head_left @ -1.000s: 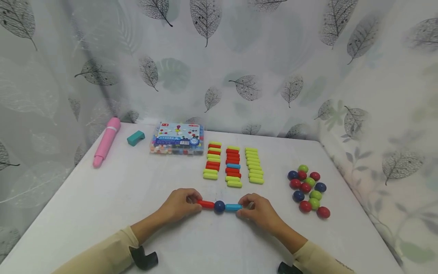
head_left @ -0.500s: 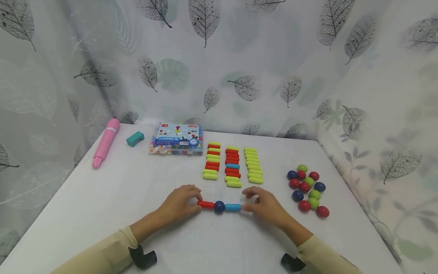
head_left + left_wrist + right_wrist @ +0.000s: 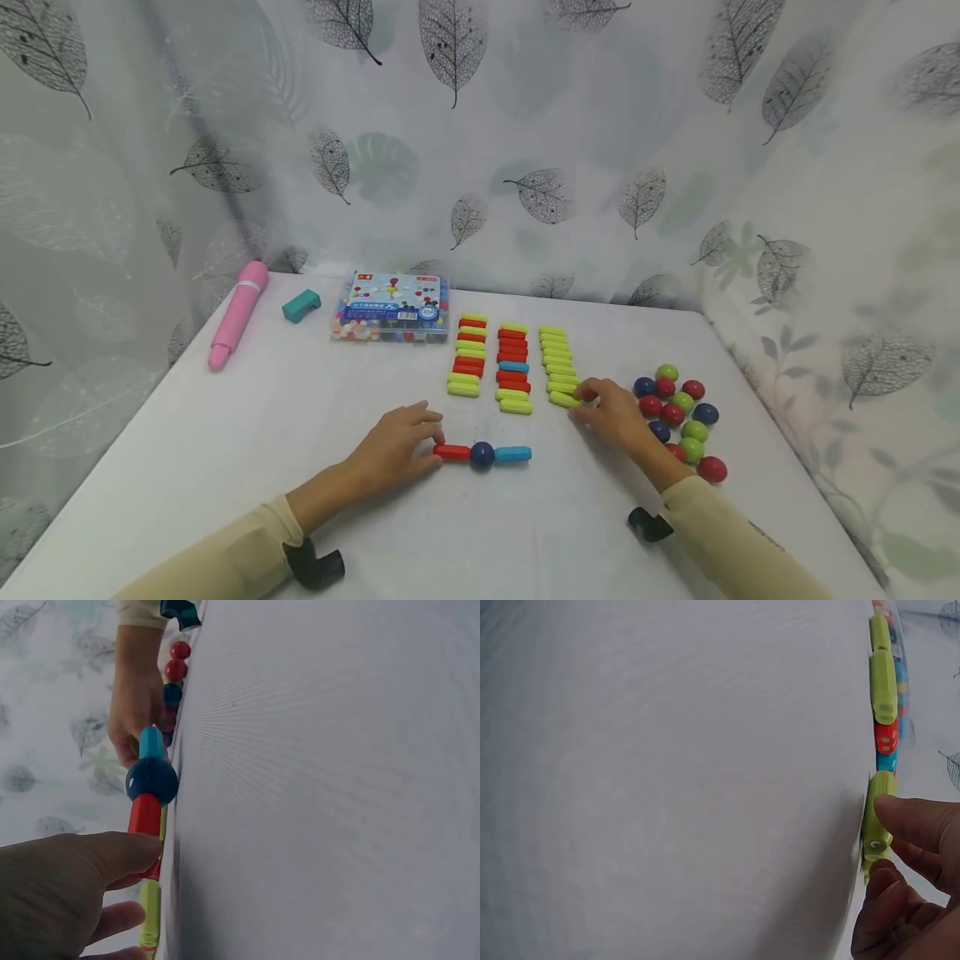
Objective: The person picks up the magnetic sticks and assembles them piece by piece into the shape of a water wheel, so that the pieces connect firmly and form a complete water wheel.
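My left hand [image 3: 392, 448] pinches the outer end of a red connector stick [image 3: 452, 452] between thumb and finger. That stick is joined to a dark blue ball [image 3: 482, 455], and a light blue stick [image 3: 513, 454] sticks out of the ball's other side; together they form a straight row. My right hand [image 3: 617, 421] has thumb and finger on a yellow-green stick [image 3: 877, 817], the nearest one of the right-hand column. In the head view this stick lies slightly askew from its neighbours. The fingertip behind it is partly hidden in the right wrist view.
Two more columns of red, yellow-green and blue sticks [image 3: 513, 367] lie to the left. Red, blue and green balls [image 3: 693, 431] cluster at the right, partly behind my right hand. Farther back are a clear parts box [image 3: 392, 308], a teal block [image 3: 302, 306] and a pink tube-shaped object [image 3: 238, 317].
My right hand has let go of the light blue stick and moved away and rightward to the yellow-green stick, which has turned slightly. My left hand stays at the red stick.
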{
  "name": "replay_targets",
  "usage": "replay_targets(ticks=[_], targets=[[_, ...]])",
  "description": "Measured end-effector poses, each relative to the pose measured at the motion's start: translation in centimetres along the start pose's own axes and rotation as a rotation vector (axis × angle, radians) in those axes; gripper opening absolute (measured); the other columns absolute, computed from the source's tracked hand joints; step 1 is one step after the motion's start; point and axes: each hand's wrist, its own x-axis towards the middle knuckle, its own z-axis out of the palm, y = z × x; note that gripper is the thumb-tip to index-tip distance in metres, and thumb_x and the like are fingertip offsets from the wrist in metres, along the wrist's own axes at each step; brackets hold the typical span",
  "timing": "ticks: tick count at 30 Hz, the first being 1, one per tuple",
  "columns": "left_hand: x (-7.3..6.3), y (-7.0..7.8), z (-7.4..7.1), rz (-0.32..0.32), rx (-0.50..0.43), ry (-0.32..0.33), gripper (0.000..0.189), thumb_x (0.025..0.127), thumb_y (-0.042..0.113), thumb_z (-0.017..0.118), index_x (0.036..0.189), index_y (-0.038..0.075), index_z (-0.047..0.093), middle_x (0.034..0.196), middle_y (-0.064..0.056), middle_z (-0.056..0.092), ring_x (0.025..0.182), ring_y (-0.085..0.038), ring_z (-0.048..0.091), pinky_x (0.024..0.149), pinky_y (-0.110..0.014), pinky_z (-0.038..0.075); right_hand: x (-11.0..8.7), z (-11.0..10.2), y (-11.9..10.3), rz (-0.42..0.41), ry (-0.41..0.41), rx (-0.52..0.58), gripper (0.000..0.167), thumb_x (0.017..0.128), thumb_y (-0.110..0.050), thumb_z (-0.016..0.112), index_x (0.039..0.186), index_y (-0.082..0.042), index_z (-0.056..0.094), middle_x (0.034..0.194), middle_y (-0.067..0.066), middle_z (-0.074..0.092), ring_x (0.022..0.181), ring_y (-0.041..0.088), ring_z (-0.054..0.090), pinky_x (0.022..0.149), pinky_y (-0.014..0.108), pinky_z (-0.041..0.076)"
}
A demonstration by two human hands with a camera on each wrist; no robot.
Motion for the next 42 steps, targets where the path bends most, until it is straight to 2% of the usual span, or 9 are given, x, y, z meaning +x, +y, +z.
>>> replay_targets(ticks=[3,8,13,18,24,29,34,38,42], targets=[[0.0,-0.1,0.1,-0.023,-0.021,-0.005,0.018,0.087,0.021,0.082,0.104,0.018,0.074,0.132,-0.009,0.068,0.137,-0.034,0.053,0.108,-0.056,0.046,0.0,0.1,-0.1,0.009,-0.007,0.015,0.024,0.09,-0.019,0.078,0.108,-0.01,0.065,0.105,0.008,0.065,0.09,0.023,0.056,0.075,0.032,0.053],[0.3,-0.2,0.1,-0.061,-0.065,-0.014,0.019,0.088,0.02,0.081,0.106,0.018,0.073,0.129,-0.006,0.069,0.135,-0.032,0.054,0.107,-0.054,0.048,-0.6,0.2,-0.3,-0.021,-0.038,0.039,0.026,0.091,-0.017,0.077,0.114,-0.009,0.069,0.101,0.004,0.066,0.09,0.02,0.057,0.075,0.028,0.053],[0.7,-0.1,-0.2,-0.057,-0.079,-0.019,0.021,0.088,0.018,0.081,0.107,0.019,0.073,0.13,-0.007,0.068,0.135,-0.032,0.053,0.106,-0.053,0.049,-2.0,0.6,-1.2,-0.224,-0.142,0.07,0.026,0.091,-0.015,0.076,0.117,-0.013,0.073,0.101,-0.002,0.068,0.09,0.017,0.057,0.073,0.024,0.052],[1.6,-0.2,-0.4,-0.039,-0.072,-0.023,0.023,0.088,0.017,0.081,0.11,0.018,0.075,0.13,-0.005,0.069,0.134,-0.03,0.054,0.108,-0.052,0.048,-3.2,1.7,-3.4,-0.468,-0.24,0.014,0.024,0.092,-0.014,0.075,0.116,-0.017,0.074,0.103,-0.009,0.068,0.089,0.012,0.057,0.075,0.022,0.053],[2.3,-0.3,-0.3,-0.014,-0.06,-0.044,0.023,0.088,0.016,0.081,0.111,0.018,0.075,0.124,0.0,0.071,0.131,-0.028,0.056,0.109,-0.051,0.047,-4.1,2.8,-5.1,-0.558,-0.249,-0.091,0.023,0.092,-0.014,0.075,0.115,-0.017,0.074,0.103,-0.012,0.066,0.09,0.005,0.058,0.08,0.022,0.055],[2.4,-0.3,-0.3,-0.002,-0.069,-0.055,0.022,0.088,0.016,0.081,0.11,0.018,0.075,0.121,0.0,0.072,0.131,-0.029,0.056,0.11,-0.053,0.046,-3.7,2.5,-4.9,-0.508,-0.257,-0.022,0.025,0.092,-0.02,0.077,0.117,-0.017,0.074,0.103,-0.01,0.066,0.09,0.01,0.059,0.078,0.024,0.055],[2.5,-0.6,-0.4,0.016,-0.07,-0.06,0.02,0.088,0.015,0.081,0.107,0.019,0.075,0.124,0.0,0.071,0.13,-0.027,0.056,0.109,-0.051,0.047,-1.1,2.4,-4.3,-0.307,-0.1,0.081,0.023,0.091,-0.023,0.078,0.113,-0.016,0.075,0.1,-0.006,0.066,0.088,0.015,0.058,0.076,0.028,0.053],[2.9,-1.1,-0.4,0.063,-0.065,-0.078,0.02,0.089,0.015,0.08,0.108,0.019,0.075,0.124,0.0,0.07,0.127,-0.024,0.056,0.107,-0.047,0.049,0.6,2.9,-4.4,-0.246,-0.076,0.01,0.024,0.088,-0.023,0.082,0.109,-0.016,0.075,0.099,-0.004,0.066,0.092,0.016,0.058,0.082,0.031,0.054],[3.6,-1.4,-0.8,0.092,-0.045,-0.117,0.023,0.089,0.016,0.08,0.111,0.02,0.075,0.118,0.003,0.07,0.122,-0.02,0.056,0.104,-0.043,0.051,0.9,3.3,-4.7,-0.254,-0.091,-0.069,0.026,0.084,-0.023,0.085,0.107,-0.015,0.076,0.094,-0.004,0.065,0.091,0.015,0.059,0.083,0.033,0.055]])
